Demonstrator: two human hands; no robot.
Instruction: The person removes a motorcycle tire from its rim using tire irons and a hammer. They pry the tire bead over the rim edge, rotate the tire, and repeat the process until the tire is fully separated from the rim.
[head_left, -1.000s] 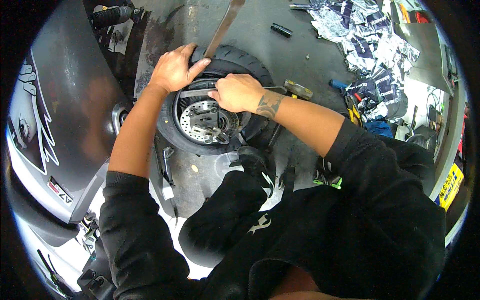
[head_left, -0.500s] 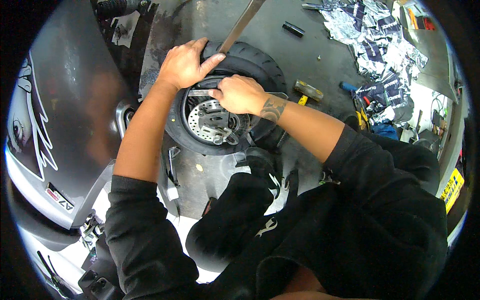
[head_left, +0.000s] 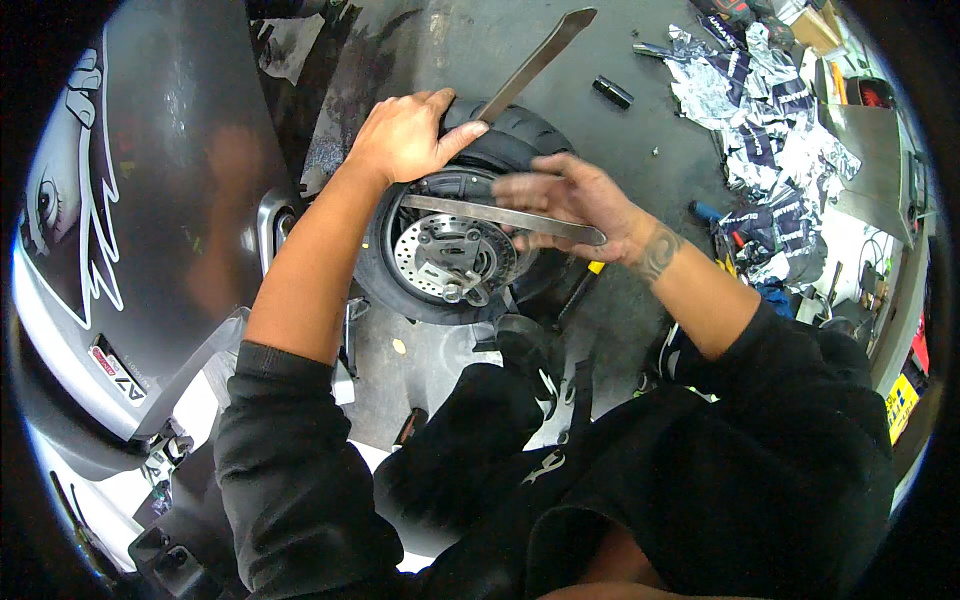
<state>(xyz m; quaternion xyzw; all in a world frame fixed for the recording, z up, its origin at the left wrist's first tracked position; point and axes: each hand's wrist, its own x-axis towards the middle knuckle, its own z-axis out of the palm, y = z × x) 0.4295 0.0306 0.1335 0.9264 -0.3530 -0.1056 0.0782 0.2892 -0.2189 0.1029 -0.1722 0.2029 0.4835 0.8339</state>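
The tyre [head_left: 525, 138] is grooved black; the disc [head_left: 408, 258] silver, dotted with holes; both levers [head_left: 500, 214] metallic grey.

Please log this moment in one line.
left hand: on tyre, by upper lever | right hand: open, at lower lever, contact unclear

Your right hand [head_left: 600, 205], closed over the flat bar [head_left: 500, 217] a moment ago, has opened, fingers spread and blurred by its outer end; the bar now lies exposed, slanting down rightward, your hand hides the head of the hammer [head_left: 596, 268], and the second lever's [head_left: 540, 62] upper end has come into view
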